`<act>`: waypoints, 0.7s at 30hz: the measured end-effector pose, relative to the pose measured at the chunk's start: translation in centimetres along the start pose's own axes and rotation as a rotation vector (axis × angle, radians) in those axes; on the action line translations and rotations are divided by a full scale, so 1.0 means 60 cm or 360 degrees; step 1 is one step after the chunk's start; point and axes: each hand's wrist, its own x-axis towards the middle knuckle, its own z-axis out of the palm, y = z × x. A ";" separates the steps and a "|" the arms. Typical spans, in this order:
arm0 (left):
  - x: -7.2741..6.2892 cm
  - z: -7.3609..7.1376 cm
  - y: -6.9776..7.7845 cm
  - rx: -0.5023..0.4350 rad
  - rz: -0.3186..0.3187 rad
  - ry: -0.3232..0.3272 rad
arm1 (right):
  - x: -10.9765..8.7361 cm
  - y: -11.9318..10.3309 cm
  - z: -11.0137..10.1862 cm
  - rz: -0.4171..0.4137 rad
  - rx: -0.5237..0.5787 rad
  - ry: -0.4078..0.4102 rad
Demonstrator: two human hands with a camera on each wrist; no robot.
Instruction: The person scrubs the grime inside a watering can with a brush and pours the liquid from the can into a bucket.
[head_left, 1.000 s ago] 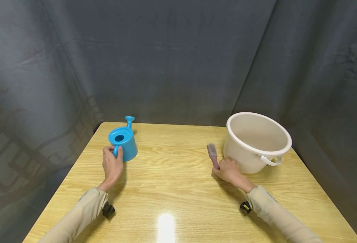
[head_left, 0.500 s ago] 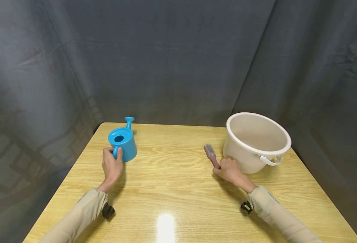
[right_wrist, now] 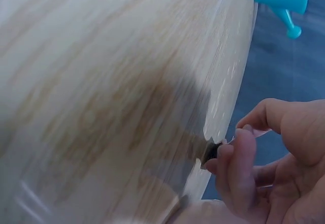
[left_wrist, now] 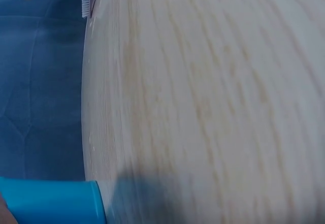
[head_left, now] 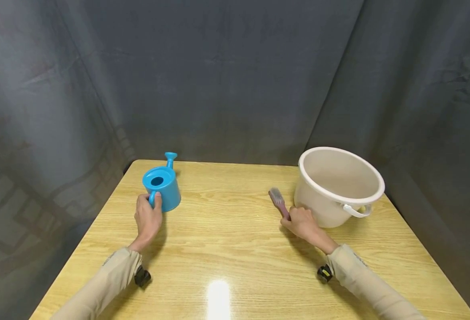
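My left hand point(head_left: 148, 218) grips the handle of a blue watering can point(head_left: 171, 192) at the table's far left. The can is upright, its spout pointing to the back. In the left wrist view, part of the watering can point(left_wrist: 56, 201) shows at the bottom corner. My right hand point(head_left: 303, 223) holds a brush point(head_left: 279, 203) by its mauve handle, with the grey bristle end pointing back and left. Its handle end is hidden by the fingers. In the right wrist view, the curled fingers of the right hand point(right_wrist: 284, 163) cover most of the brush.
A large cream bucket point(head_left: 319, 206) with a white handle point(head_left: 356, 213) stands just behind and right of the right hand. The wooden table point(head_left: 218, 231) ends at a dark grey curtain point(head_left: 218, 89). Something small and yellow shows near the bucket's handle.
The brush's bristle end has swung a little to the left, and the right hand has shifted very slightly. My left hand and the watering can have stayed in place.
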 end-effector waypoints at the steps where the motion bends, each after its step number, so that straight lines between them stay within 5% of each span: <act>1: 0.001 0.000 0.000 0.0006 0.0011 0.0003 | 0.000 0.000 0.000 0.0003 0.0004 0.0005; 10: 0.006 -0.004 -0.006 0.0057 0.0110 0.0039 | 0.000 0.002 0.004 -0.0048 0.0050 0.0107; 21: 0.001 0.002 -0.003 -0.0002 0.0042 0.0100 | -0.002 -0.003 0.000 -0.0045 0.0084 0.0125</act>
